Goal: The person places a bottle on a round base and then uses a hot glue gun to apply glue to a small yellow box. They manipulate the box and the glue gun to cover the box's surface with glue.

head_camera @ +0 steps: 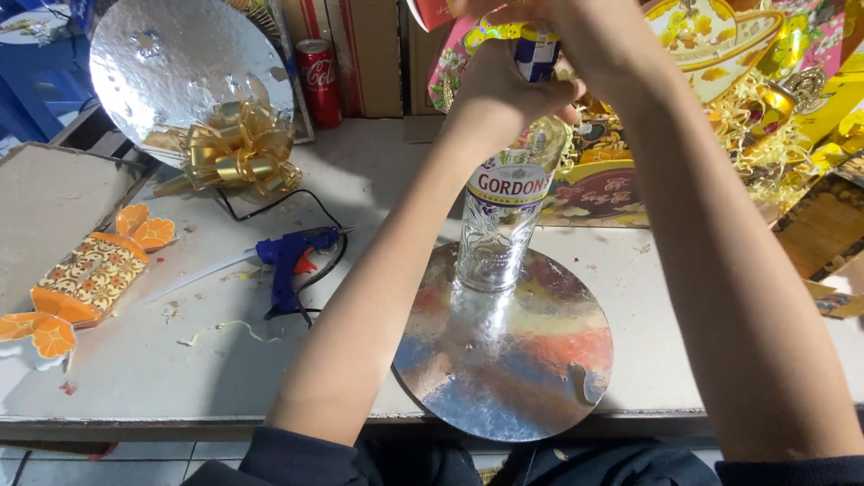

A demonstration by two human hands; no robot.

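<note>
Cluttered craft bench, whitish worktop (pixel 135 360) with scuffs and paper scraps, cardboard boxes and gold-and-red gift packaging (pixel 765 81) stacked at the back.

Step in hand, as I read it: working at the top of the clear glass bottle (pixel 504 225). Bottle stands upright on the far part of a round silver foil board (pixel 504 360), which overhangs the near table edge a little.

Grip state:
- my left hand (pixel 499 94) is wrapped closed around the bottle's neck, steadying it
- my right hand (pixel 531 13) is at the cap end, mostly cut off by the top of frame; can't tell if it's closed on anything. A small blue-and-white piece sits between the hands at the neck, can't tell what it is.

Bottle look: clear glass, embossed lower body, white label band with red lettering across the middle, appears empty or near so. Glass is slick, so it likely needs a firm hold.

Next move, my judgement: keep the base flat on the board and the neck steady; any sideways pull could tip it.

Nearby: blue glue gun (pixel 292 256) with black cord lies left of the board, well clear. Gold ribbon bow (pixel 236 148) on a second silver board (pixel 180 63) at back left, red drink can (pixel 317 81) behind it, orange patterned candy-shaped box (pixel 90 279) at far left.
</note>
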